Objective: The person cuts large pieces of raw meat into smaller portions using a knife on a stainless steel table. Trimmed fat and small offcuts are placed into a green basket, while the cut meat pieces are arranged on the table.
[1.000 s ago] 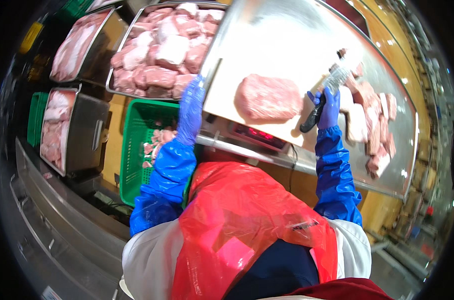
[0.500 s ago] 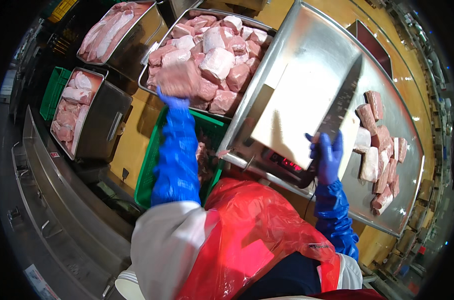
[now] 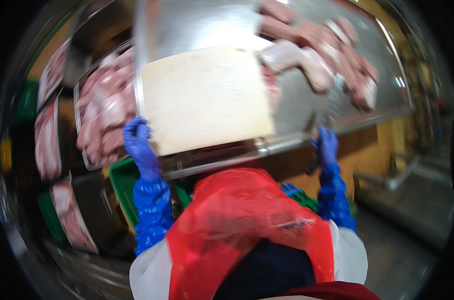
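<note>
My right hand (image 3: 328, 146), in a blue glove, is closed around the handle of a knife (image 3: 333, 102). The blurred blade points away from me over the steel table's near edge, its tip close to a group of pink meat pieces (image 3: 314, 65). At the left edge of a white cutting board (image 3: 204, 100), my left hand (image 3: 141, 147) has its gloved fingers bent and apart, with no meat seen in them. Next to that hand lies a steel tray (image 3: 80, 132) heaped with meat chunks (image 3: 109, 107).
The steel table (image 3: 297, 107) carries the board and meat. Below the tray is a green basket (image 3: 124, 187), partly behind my left arm. More containers of meat (image 3: 48, 140) stand at the far left. A metal frame (image 3: 394, 180) is at the right.
The view has swung toward the table. The meat chunk in my left hand is gone from it, and that hand is now beside the board. The knife has moved off the board toward the right.
</note>
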The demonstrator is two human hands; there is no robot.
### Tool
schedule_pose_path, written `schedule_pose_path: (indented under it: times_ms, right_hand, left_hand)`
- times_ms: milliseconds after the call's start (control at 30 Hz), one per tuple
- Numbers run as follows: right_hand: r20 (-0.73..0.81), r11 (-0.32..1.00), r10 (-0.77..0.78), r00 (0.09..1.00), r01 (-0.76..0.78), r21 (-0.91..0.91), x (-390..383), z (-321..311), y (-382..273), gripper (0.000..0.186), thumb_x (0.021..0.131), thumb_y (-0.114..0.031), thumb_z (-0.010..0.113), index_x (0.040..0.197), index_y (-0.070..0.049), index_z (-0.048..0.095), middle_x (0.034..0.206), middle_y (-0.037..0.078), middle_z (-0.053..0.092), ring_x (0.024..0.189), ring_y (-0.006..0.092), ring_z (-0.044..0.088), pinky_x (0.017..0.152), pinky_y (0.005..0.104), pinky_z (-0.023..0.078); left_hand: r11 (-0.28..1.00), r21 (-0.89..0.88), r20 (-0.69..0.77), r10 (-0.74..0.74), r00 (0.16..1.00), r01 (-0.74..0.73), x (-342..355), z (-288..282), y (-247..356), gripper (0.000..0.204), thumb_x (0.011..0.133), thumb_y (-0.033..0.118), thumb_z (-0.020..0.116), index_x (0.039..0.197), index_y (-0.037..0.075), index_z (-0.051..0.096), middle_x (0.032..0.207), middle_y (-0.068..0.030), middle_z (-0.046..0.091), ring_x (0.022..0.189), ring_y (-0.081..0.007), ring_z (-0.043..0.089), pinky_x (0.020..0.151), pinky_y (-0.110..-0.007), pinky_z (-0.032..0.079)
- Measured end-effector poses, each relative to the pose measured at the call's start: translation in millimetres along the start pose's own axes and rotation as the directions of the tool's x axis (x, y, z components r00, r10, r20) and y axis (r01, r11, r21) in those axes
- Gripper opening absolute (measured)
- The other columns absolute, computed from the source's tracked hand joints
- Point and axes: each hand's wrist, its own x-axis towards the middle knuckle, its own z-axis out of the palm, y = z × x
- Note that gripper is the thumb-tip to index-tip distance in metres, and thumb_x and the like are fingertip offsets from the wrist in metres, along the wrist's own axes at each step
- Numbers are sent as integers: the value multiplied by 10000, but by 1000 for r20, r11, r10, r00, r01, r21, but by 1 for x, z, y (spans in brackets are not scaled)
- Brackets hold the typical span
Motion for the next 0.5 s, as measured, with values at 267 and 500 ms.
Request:
schedule_pose_path:
  times_ms: [267,500]
  right_hand:
    - [163,956,-167,972,119,268,46,47,37,273,1006,-283,618,1054,-16,585,795,35,633,626,95,590,539,269,490]
    - [184,898,51,982,-126,422,-1,20,91,281,1018,-233,599,1174,-4,550,940,64,640,741,121,642,558,271,567]
  left_hand:
    - [-147,545,832,-29,555,-825,-35,360,-69,320,809,248,731,1064,62,679,937,-168,640,908,-347,639,789,-444,510]
    - [155,775,565,-606,560,-613,1,448,-44,755,766,284,777,1440,125,477,1532,-152,401,1365,-437,467,1105,-544,425]
